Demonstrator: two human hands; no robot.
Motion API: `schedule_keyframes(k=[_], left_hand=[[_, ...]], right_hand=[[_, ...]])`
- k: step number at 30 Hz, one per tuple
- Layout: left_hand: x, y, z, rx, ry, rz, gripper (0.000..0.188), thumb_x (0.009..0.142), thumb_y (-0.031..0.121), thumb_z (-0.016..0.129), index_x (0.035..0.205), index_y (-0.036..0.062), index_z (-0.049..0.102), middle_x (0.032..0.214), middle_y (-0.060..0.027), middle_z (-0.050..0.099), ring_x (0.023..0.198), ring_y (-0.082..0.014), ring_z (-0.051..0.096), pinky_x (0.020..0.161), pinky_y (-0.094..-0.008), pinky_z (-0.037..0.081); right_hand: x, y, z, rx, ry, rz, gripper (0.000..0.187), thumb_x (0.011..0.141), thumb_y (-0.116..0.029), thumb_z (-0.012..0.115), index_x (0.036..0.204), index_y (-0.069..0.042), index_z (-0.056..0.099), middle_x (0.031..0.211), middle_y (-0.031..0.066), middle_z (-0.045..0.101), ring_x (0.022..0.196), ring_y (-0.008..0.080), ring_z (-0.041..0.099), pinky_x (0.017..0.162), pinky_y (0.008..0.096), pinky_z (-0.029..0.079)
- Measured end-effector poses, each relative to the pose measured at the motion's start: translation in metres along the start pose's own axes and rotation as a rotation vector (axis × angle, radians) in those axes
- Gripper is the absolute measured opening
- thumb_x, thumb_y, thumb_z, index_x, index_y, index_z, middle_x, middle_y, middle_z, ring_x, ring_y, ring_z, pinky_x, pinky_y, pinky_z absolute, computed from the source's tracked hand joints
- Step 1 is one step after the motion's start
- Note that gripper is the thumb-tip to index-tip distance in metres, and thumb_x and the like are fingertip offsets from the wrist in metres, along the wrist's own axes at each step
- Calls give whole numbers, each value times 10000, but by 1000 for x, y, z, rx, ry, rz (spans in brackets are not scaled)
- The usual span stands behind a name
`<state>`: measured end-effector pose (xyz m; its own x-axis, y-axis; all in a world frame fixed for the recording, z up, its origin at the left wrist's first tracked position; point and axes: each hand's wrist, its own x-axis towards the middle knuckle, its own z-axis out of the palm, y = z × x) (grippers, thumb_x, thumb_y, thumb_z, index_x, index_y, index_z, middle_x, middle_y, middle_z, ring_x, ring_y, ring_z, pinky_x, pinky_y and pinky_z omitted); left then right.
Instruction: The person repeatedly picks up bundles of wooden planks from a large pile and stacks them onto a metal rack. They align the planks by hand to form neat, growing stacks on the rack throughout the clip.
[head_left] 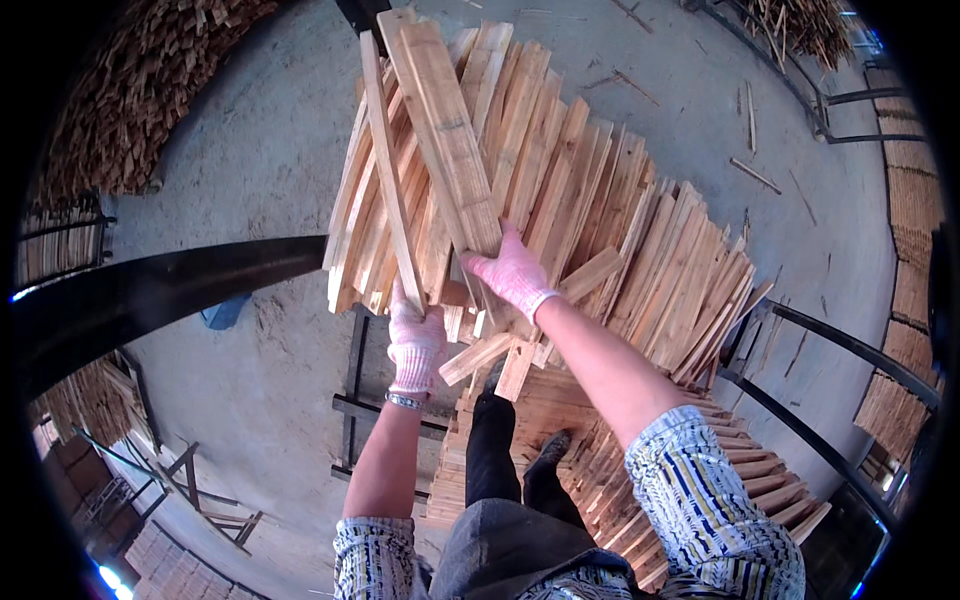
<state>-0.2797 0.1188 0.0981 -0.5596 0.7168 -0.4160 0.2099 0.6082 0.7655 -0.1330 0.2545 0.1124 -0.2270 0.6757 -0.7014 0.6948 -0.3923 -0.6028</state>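
Note:
My left hand (416, 343), in a pinkish knit glove, is closed round the lower end of a narrow wooden strip (387, 165) that leans up and away to the left. To its right, my gloved right hand (516, 270) grips the near end of wooden boards (450, 130), which look like two lying one on another; the fingers' far side is hidden. Both hands are over a big pile of pale wooden slats (590, 190), laid side by side. Short offcuts (515, 370) lie crosswise at the pile's near edge.
A black metal bar (180, 295) runs in from the left to the pile. More stacked slats (600, 480) lie below, around my legs. Dark frame rails (850, 365) stand at the right. A large wood heap (150, 90) sits far left, and loose sticks (755, 176) litter the floor.

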Motion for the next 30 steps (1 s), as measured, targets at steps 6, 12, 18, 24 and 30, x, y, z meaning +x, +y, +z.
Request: schedule_keyframes(k=[6,12,18,24,30], left_hand=[[24,76,11,936,-139,-38,1138,719,377,867,1570,89,167,1460,-222,428,1354,-404,412,1130,-458,386],[58,81,29,814,-51,-148,1158,719,342,869,1560,81,117,1417,-232,459,1302,-387,480,1066,-466,446],[18,104,-12,707,-312,-109,768,879,278,744,1463,62,295,1207,-171,639,1055,-301,664,885,-398,570],[-142,76,-54,-404,-707,-628,460,874,216,721,1234,-28,574,984,-72,685,857,-206,687,705,-339,578],[-301,105,-83,-625,-789,-729,413,878,117,702,1259,33,570,1109,-80,653,918,-222,677,805,-373,584]], right_hand=[[-58,10,3,426,107,-58,1002,845,-372,785,1507,118,214,1430,292,497,1323,370,507,1158,457,379],[-188,94,-18,538,-166,137,1064,761,-436,837,1488,100,274,1401,256,521,1317,354,491,1147,416,367],[-303,136,-24,883,-344,286,1043,763,-351,877,1515,39,268,1431,171,469,1348,262,427,1154,358,318],[-399,135,-48,1521,-628,788,599,870,-445,755,1246,-3,608,975,113,713,787,192,708,688,325,601],[-463,123,-43,988,-278,134,1027,799,-456,786,1539,12,250,1297,200,587,1141,308,622,932,399,530]])
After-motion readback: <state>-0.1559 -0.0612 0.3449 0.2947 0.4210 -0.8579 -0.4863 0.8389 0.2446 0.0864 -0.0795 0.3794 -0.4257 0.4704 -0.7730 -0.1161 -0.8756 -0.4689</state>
